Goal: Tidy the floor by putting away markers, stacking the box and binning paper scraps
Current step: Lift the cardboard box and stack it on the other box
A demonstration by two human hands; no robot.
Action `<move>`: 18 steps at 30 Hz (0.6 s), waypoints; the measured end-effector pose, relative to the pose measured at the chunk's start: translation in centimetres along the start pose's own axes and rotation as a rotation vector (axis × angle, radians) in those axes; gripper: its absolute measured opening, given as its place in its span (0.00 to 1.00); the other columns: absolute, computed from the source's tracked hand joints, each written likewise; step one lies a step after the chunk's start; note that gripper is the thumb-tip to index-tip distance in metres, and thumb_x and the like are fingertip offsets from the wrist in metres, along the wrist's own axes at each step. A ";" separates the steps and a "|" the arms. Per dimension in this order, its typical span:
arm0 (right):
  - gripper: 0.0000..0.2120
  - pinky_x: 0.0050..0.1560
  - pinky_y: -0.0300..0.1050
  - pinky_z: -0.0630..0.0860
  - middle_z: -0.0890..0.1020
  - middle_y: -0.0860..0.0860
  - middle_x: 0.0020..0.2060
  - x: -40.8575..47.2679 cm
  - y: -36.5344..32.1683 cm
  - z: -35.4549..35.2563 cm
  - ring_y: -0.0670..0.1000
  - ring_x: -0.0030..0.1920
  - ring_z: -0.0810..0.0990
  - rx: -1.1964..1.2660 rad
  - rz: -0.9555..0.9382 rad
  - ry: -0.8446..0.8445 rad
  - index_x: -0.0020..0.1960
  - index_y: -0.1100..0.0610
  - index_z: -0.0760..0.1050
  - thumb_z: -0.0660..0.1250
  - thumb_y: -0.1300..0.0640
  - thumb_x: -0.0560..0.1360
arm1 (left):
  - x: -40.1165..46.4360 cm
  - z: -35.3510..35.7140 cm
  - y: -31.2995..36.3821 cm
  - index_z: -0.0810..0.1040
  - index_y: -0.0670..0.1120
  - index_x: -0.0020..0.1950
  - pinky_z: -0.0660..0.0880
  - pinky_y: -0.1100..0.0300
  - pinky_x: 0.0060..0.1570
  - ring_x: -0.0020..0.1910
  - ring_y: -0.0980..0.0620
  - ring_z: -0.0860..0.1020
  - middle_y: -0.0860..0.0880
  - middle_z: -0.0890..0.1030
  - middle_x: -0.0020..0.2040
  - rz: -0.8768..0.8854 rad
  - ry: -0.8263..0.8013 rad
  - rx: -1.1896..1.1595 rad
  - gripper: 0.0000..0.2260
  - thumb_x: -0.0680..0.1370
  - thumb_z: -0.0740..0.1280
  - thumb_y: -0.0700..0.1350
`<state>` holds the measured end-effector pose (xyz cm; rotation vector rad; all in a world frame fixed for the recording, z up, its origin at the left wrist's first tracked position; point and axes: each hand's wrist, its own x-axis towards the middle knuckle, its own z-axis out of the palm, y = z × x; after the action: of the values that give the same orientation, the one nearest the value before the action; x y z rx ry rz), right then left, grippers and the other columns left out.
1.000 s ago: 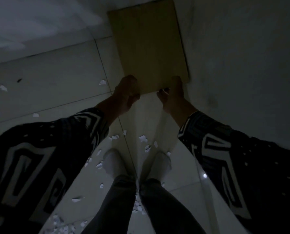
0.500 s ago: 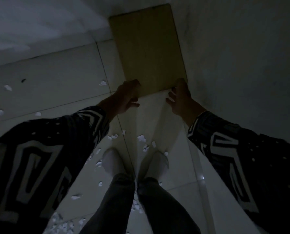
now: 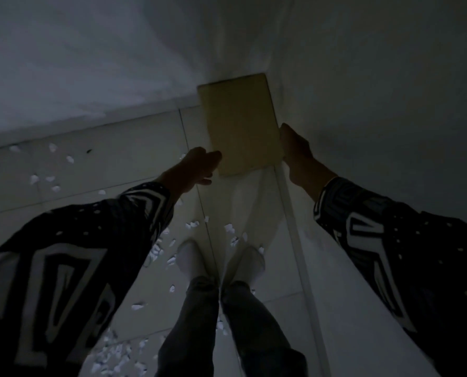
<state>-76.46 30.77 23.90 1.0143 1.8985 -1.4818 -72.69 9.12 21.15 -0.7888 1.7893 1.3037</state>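
Box (image 3: 240, 126): being stowed in corner; left hand (image 3: 197, 167) and right hand (image 3: 295, 148) grip its near edges. Next, likely: release, gather paper scraps (image 3: 191, 224) behind.

Very dim, murky view — grainy and soft throughout, sleeves nearly black, wide-angle bending at the edges.

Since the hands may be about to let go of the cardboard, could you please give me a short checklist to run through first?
1. Cardboard box, flattened, in the corner beside the right wall: ok.
2. Left hand at its left edge: ok; grip cannot tell.
3. Right hand at its right edge: ok; grip cannot tell.
4. Box will stay when released: cannot tell.
5. Paper scraps binned: not ok, many on the floor.
6. Markers in view: not ok, none seen.
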 end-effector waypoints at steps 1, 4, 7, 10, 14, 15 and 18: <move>0.20 0.58 0.44 0.74 0.78 0.51 0.62 -1.2 -1.0 -0.1 0.52 0.59 0.77 -0.011 -0.019 -0.018 0.70 0.53 0.75 0.58 0.45 0.82 | -1.3 -0.3 0.8 0.62 0.41 0.76 0.80 0.58 0.38 0.49 0.49 0.79 0.45 0.76 0.59 0.008 0.006 0.011 0.28 0.80 0.66 0.51; 0.26 0.67 0.47 0.72 0.74 0.50 0.70 -5.0 -3.6 -0.8 0.53 0.65 0.74 -0.038 -0.063 -0.060 0.75 0.52 0.69 0.58 0.40 0.82 | -6.1 -0.9 3.9 0.65 0.42 0.74 0.80 0.52 0.49 0.52 0.47 0.78 0.46 0.76 0.54 0.046 0.023 0.067 0.24 0.81 0.65 0.50; 0.27 0.64 0.46 0.73 0.74 0.49 0.69 -9.3 -6.3 -1.9 0.51 0.62 0.75 -0.092 -0.125 -0.089 0.76 0.52 0.68 0.58 0.38 0.81 | -11.8 -1.6 7.6 0.63 0.42 0.76 0.79 0.51 0.55 0.58 0.44 0.77 0.43 0.74 0.64 0.106 0.053 0.151 0.25 0.82 0.63 0.50; 0.25 0.57 0.40 0.73 0.76 0.47 0.62 -14.7 -8.6 -3.5 0.47 0.54 0.76 -0.189 -0.246 -0.098 0.74 0.55 0.69 0.58 0.42 0.83 | -18.4 -2.5 10.8 0.63 0.41 0.76 0.78 0.50 0.58 0.61 0.43 0.76 0.40 0.73 0.68 0.179 0.093 0.202 0.24 0.82 0.63 0.48; 0.22 0.62 0.43 0.74 0.78 0.53 0.65 -22.7 -10.5 -5.4 0.53 0.62 0.78 -0.307 -0.370 -0.106 0.70 0.58 0.74 0.56 0.46 0.84 | -26.9 -2.8 12.1 0.62 0.42 0.78 0.72 0.50 0.67 0.64 0.43 0.75 0.39 0.72 0.70 0.307 0.109 0.344 0.27 0.82 0.63 0.51; 0.21 0.60 0.39 0.75 0.78 0.52 0.66 -24.8 -10.5 -5.8 0.51 0.61 0.78 -0.348 -0.410 -0.122 0.70 0.55 0.74 0.55 0.47 0.84 | -29.0 -2.8 12.1 0.62 0.43 0.78 0.69 0.55 0.68 0.67 0.43 0.73 0.40 0.70 0.73 0.351 0.126 0.401 0.27 0.82 0.63 0.52; 0.19 0.52 0.35 0.76 0.78 0.48 0.63 -30.0 -10.7 -7.0 0.48 0.57 0.79 -0.409 -0.515 -0.116 0.71 0.50 0.73 0.56 0.50 0.83 | -33.9 -2.9 11.9 0.62 0.44 0.78 0.65 0.59 0.67 0.72 0.45 0.68 0.43 0.66 0.76 0.464 0.172 0.518 0.27 0.82 0.63 0.52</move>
<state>-67.33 29.00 55.15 0.2570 2.3531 -1.2802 -65.93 11.07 56.49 -0.2052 2.4070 0.9809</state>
